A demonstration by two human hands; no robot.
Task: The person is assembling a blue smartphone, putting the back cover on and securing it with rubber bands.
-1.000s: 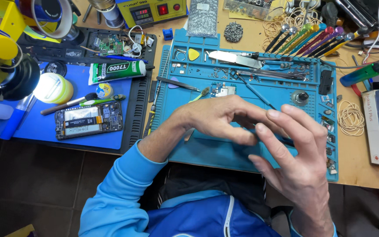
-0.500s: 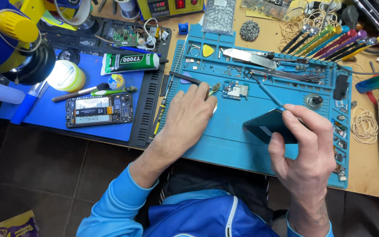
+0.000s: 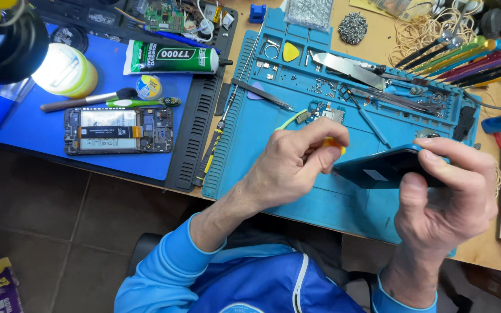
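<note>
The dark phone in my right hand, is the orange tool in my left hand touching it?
Cannot tell. In the head view the orange tool in the left hand ends right at the dark phone's edge, but the fingers hide its tip.

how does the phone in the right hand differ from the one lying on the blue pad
The held phone is lifted, tilted, dark and closed; the opened phone lies flat with its insides bared. The right hand grips the first; nothing touches the second. Both are slim rectangles.

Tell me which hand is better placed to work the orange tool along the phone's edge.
Left. The left hand already pinches the orange tool with its tip at the dark phone, while the right hand is occupied gripping that phone above the blue mat.
</note>
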